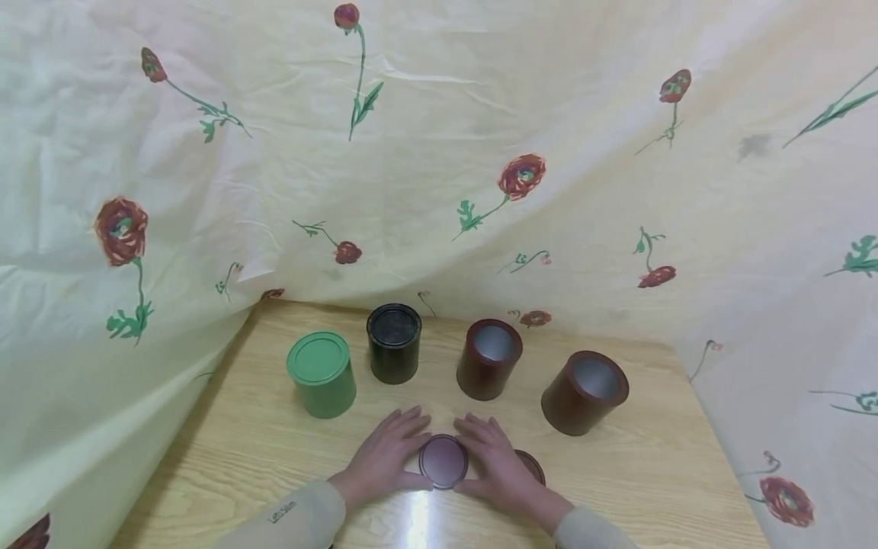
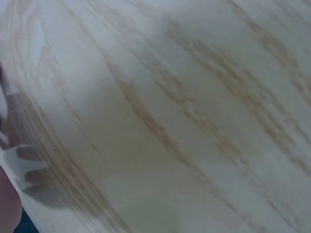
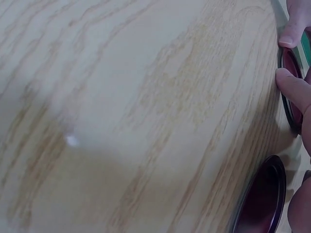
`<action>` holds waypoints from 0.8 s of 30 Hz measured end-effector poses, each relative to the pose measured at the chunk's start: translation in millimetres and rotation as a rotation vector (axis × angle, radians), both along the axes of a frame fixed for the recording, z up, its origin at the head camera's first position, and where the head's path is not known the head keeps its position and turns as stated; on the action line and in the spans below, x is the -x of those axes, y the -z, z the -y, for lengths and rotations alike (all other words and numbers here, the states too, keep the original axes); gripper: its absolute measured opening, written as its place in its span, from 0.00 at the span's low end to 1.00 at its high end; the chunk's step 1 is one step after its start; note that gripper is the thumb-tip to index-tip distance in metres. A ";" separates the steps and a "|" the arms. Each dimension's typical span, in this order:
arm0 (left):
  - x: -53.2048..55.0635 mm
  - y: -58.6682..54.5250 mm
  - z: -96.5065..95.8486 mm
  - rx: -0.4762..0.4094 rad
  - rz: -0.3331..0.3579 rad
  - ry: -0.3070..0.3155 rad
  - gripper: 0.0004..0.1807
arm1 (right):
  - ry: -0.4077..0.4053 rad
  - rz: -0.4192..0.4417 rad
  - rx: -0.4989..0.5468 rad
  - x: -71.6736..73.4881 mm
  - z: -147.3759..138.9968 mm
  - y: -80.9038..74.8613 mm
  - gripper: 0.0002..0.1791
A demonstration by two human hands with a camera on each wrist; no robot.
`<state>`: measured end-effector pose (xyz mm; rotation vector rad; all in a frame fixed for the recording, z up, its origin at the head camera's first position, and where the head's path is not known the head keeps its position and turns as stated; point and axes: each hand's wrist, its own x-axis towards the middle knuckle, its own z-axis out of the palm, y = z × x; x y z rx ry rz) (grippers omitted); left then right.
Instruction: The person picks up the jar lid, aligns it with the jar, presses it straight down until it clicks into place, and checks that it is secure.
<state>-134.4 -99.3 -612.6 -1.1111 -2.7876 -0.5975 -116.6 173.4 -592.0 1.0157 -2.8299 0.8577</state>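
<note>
A round dark red lid [image 1: 443, 461] lies between both hands above the wooden table. My left hand [image 1: 391, 455] holds its left side, fingers at the far rim and thumb at the near rim. On the opposite side, my right hand [image 1: 495, 462] curves round the lid in the same way. Both thumbs show at the rim of this lid [image 3: 292, 90] in the right wrist view. A second, brown-red lid [image 1: 531, 464] lies just right of the right hand, partly hidden by it. The left wrist view catches only a sliver of hand [image 2: 7, 206] at its left edge.
Beyond the hands stand a green lidded canister [image 1: 321, 381], a black lidded canister [image 1: 394, 358] and two open brown-red canisters [image 1: 482, 375] [image 1: 576, 404]. Flower-patterned cloth [image 1: 425, 152] hangs behind and beside the wooden table [image 1: 658, 473].
</note>
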 end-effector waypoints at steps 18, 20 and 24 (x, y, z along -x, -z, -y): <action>2.3 -9.1 3.1 0.003 -0.086 0.017 0.46 | -0.005 -0.080 0.010 -0.2 -2.4 0.1 0.47; 3.1 -11.5 3.2 0.010 -0.099 0.021 0.46 | -0.001 -0.067 0.012 0.2 -2.8 -1.8 0.46; 4.5 -16.0 2.9 0.021 -0.112 0.025 0.46 | 0.006 -0.050 0.009 0.7 -3.5 -6.8 0.47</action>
